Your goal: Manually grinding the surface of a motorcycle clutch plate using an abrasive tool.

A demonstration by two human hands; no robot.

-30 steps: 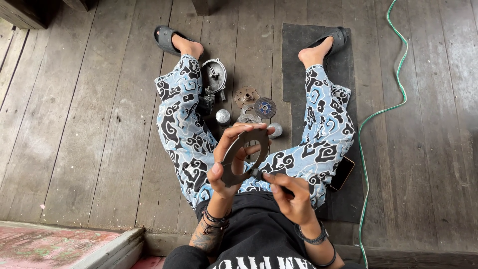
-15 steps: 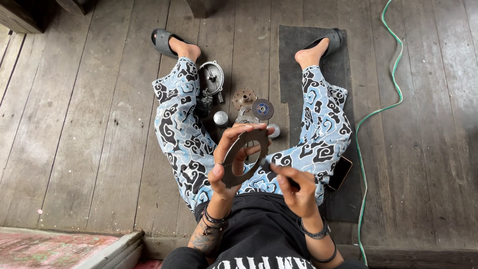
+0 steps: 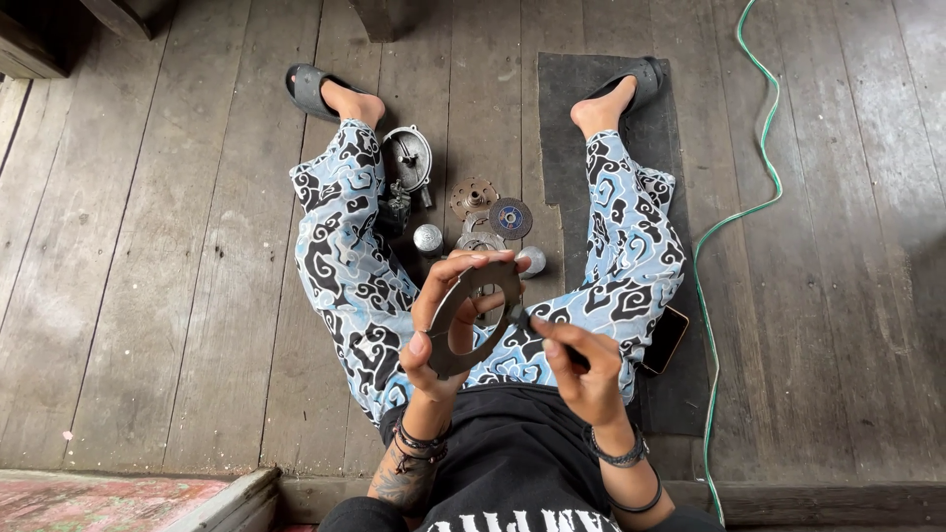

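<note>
I sit on a wooden floor with my legs spread, in blue patterned trousers. My left hand holds a flat grey metal ring plate upright by its edges, thumb at the bottom and fingertips over the top. My right hand grips a small dark tool whose tip touches the ring's right edge. Between my legs lie a round metal engine cover, a rusty toothed hub, a dark disc with a blue centre and two shiny round caps.
A black rubber mat lies under my right leg. A phone rests on it by my right thigh. A green cable snakes along the floorboards at the right. A step edge runs along the bottom left.
My right hand has moved up and left, bringing the tool's tip to the ring's edge. The left hand keeps holding the ring in about the same place.
</note>
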